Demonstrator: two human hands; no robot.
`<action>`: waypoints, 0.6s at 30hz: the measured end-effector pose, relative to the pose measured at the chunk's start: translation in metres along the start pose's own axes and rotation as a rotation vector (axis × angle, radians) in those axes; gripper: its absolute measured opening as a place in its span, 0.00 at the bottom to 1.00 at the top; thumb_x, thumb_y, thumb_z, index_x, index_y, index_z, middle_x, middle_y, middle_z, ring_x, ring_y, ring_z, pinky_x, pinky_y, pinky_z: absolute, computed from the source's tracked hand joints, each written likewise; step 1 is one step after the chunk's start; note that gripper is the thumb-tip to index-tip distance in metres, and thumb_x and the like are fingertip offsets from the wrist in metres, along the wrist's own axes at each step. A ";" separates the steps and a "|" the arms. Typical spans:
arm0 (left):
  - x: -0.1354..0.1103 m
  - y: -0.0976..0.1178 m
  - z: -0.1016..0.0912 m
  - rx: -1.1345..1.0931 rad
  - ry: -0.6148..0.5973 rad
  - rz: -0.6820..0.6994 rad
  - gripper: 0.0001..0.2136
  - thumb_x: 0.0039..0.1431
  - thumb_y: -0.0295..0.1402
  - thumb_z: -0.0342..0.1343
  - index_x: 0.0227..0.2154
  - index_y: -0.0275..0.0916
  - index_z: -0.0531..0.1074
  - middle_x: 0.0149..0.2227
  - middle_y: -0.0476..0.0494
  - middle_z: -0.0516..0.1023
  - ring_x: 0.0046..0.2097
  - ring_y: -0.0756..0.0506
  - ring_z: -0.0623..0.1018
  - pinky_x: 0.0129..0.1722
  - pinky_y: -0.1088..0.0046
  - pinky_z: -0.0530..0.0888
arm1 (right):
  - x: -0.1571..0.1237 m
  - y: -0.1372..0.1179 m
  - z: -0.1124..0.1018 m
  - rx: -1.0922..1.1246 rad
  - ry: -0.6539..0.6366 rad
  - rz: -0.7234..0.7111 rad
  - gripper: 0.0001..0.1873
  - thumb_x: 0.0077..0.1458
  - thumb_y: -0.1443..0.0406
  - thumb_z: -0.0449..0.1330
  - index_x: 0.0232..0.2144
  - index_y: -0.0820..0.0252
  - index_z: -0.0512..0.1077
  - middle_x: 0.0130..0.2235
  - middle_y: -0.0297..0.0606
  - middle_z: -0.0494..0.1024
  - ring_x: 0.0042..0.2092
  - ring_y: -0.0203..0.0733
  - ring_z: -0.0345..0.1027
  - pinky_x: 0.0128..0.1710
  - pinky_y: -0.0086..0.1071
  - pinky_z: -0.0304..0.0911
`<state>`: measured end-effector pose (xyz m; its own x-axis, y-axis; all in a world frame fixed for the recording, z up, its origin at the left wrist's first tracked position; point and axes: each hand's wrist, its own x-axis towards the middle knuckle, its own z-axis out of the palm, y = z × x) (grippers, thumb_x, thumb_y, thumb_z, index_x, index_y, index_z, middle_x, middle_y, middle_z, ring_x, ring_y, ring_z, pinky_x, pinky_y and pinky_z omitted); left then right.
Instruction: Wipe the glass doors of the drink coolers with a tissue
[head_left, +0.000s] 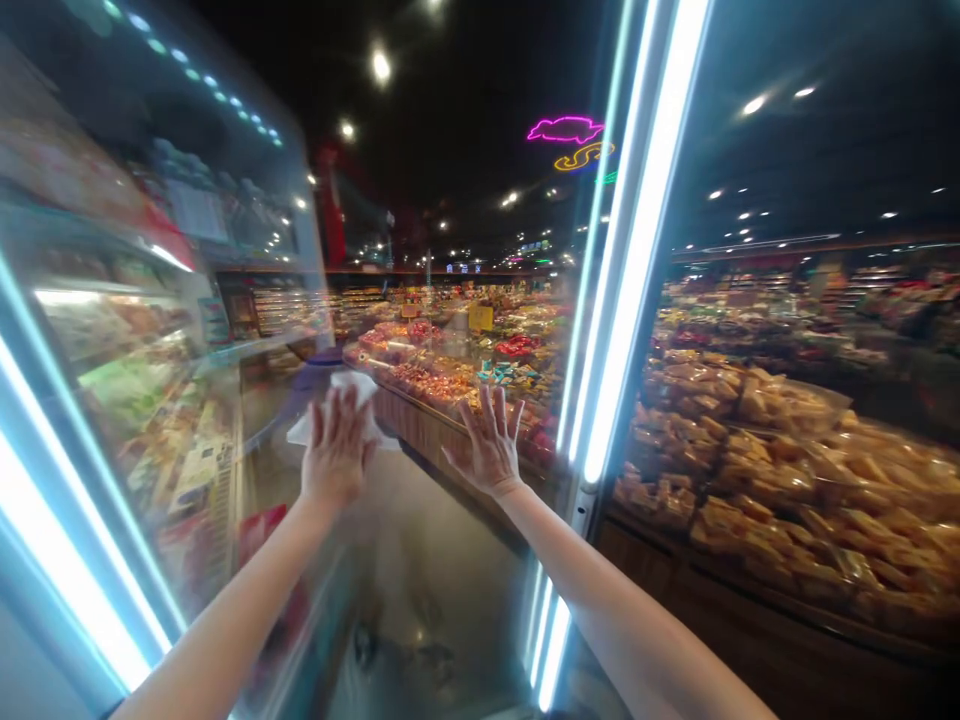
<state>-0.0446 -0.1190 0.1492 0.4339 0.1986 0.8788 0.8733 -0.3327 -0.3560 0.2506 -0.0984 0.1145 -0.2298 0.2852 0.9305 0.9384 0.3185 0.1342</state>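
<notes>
- White, crumpled cloth (364,387) seems pinned to clear glass pane (427,520) by the flat left hand (334,456).
- Right hand (492,442), fingers apart, seems braced near its right edge.

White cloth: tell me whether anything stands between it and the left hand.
Nothing visible does: the left hand lies spread over the white cloth, whose edges show beyond it. The right hand is well clear.
</notes>
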 end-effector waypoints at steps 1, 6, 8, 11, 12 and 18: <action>-0.005 0.001 0.000 -0.012 -0.017 0.048 0.34 0.69 0.36 0.50 0.73 0.39 0.44 0.73 0.35 0.51 0.75 0.38 0.49 0.75 0.50 0.48 | 0.000 0.000 -0.001 0.022 0.005 0.001 0.53 0.61 0.53 0.61 0.75 0.48 0.34 0.77 0.42 0.30 0.76 0.67 0.24 0.69 0.75 0.32; -0.037 -0.017 -0.007 0.049 0.012 -0.073 0.35 0.69 0.36 0.48 0.74 0.39 0.40 0.74 0.32 0.44 0.76 0.35 0.41 0.73 0.40 0.46 | -0.005 -0.020 0.000 0.120 0.007 0.068 0.54 0.62 0.53 0.62 0.75 0.47 0.31 0.77 0.41 0.27 0.75 0.69 0.18 0.68 0.78 0.34; -0.050 -0.026 -0.012 0.093 0.068 -0.210 0.37 0.69 0.35 0.47 0.73 0.29 0.35 0.74 0.22 0.36 0.74 0.29 0.32 0.69 0.29 0.43 | -0.006 -0.037 0.003 0.146 0.011 0.085 0.54 0.62 0.51 0.62 0.75 0.46 0.31 0.77 0.42 0.26 0.75 0.70 0.18 0.67 0.78 0.35; -0.074 -0.031 -0.019 0.081 0.002 -0.145 0.34 0.68 0.36 0.49 0.73 0.38 0.44 0.74 0.31 0.50 0.75 0.35 0.44 0.72 0.42 0.55 | -0.007 -0.066 0.010 0.183 -0.002 0.069 0.53 0.62 0.49 0.62 0.75 0.44 0.32 0.77 0.42 0.28 0.75 0.71 0.19 0.67 0.77 0.35; -0.082 -0.034 -0.021 0.073 -0.031 -0.109 0.33 0.68 0.36 0.49 0.73 0.42 0.47 0.73 0.36 0.56 0.75 0.37 0.49 0.72 0.48 0.58 | -0.007 -0.074 0.013 0.193 -0.010 0.063 0.53 0.62 0.48 0.62 0.75 0.43 0.33 0.77 0.41 0.30 0.75 0.71 0.20 0.67 0.77 0.36; -0.117 -0.065 -0.042 0.134 0.038 -0.280 0.36 0.69 0.35 0.44 0.72 0.25 0.36 0.74 0.19 0.36 0.75 0.29 0.33 0.69 0.30 0.47 | -0.009 -0.099 0.025 0.203 0.012 0.115 0.52 0.62 0.47 0.62 0.75 0.40 0.34 0.77 0.40 0.30 0.75 0.72 0.19 0.67 0.78 0.37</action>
<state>-0.1614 -0.1597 0.0827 0.1658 0.2305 0.9588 0.9802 -0.1451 -0.1346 0.1535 -0.1099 0.0849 -0.1198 0.3201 0.9398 0.8870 0.4597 -0.0435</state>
